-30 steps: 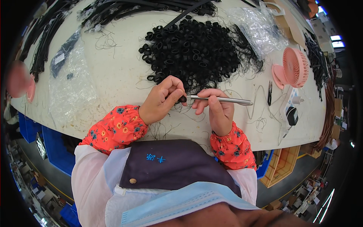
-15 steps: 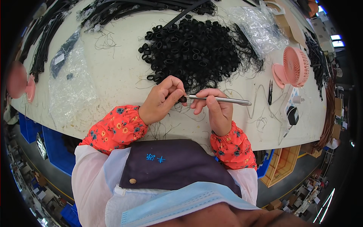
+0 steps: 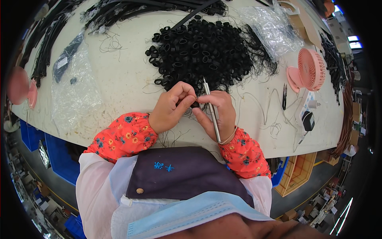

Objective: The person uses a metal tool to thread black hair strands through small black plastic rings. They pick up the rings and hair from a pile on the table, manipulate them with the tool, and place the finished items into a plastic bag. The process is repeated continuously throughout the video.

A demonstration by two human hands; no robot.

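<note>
Before me, my left hand (image 3: 170, 106) is closed, pinching a small black belt loop (image 3: 194, 104) between thumb and fingertips. My right hand (image 3: 219, 111) comes against the same loop with its thumb and forefinger. A slim silver pen-shaped tool (image 3: 213, 116) lies across that hand, tucked among its fingers, its thin tip pointing away from me. The tool's kind is not certain; a thin cord appears by its rear end at my wrist. Just beyond both hands rises a big heap of black belt loops (image 3: 199, 51), with loose threads about it.
Black straps (image 3: 155, 8) lie along the far edge. Clear plastic bags (image 3: 75, 93) rest at left and far right. A pink fan (image 3: 310, 69), black snips (image 3: 284, 97) and a white power strip (image 3: 305, 105) with a cord stand right. Blue bins (image 3: 59, 157) sit below the table.
The tool has swung from lying sideways, tip at the loop, to pointing away within my right hand. My right thumb and forefinger have come in to the loop; my left hand keeps its pinch.
</note>
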